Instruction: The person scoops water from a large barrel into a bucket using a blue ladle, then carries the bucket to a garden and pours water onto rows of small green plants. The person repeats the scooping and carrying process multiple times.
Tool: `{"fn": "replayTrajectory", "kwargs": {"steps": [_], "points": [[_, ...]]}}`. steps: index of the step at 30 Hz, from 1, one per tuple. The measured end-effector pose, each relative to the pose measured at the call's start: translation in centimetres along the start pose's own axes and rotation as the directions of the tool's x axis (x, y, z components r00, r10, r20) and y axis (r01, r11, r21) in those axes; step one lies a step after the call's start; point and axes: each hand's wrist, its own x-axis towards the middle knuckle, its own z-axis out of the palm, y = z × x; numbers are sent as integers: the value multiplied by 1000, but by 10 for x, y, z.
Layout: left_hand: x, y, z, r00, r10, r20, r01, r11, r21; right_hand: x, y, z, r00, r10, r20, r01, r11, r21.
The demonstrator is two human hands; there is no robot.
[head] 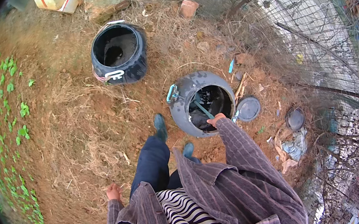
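Observation:
My right hand (216, 120) grips the end of a blue-green handle (204, 109), held over the mouth of a grey plastic barrel (183, 111). The handle slants into the dark liquid (216, 97) inside, where its far end is hard to make out. A light-blue carrying handle (172, 93) sits on the barrel's left shoulder. At my left side hangs my left hand (114, 192), fingers loosely curled and no object visible in it. Further ahead stands a second dark barrel (136, 71) with a white handle (114, 75), also holding dark liquid.
Two round dark lids (248, 108) (295, 118) lie right of the nearer barrel, with crumpled plastic (296, 145) below. A wire fence (305, 25) bounds the right side. Green seedlings (24, 132) grow at left. Ahead are a large stone (104, 2) and a brick piece (189, 8).

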Motion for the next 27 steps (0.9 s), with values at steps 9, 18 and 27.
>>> {"fn": "replayTrajectory", "kwargs": {"steps": [9, 18, 27], "points": [[-1, -8, 13, 994, 108, -3, -107, 991, 78, -75, 55, -39, 941, -333, 65, 324, 939, 114], [-14, -39, 35, 985, 157, 68, -159, 987, 37, -140, 136, -51, 968, -223, 113, 178, 932, 315], [-17, -91, 47, 981, 163, 107, -137, 967, -215, -237, 166, -126, 957, -247, 149, 168, 898, 408]]}}
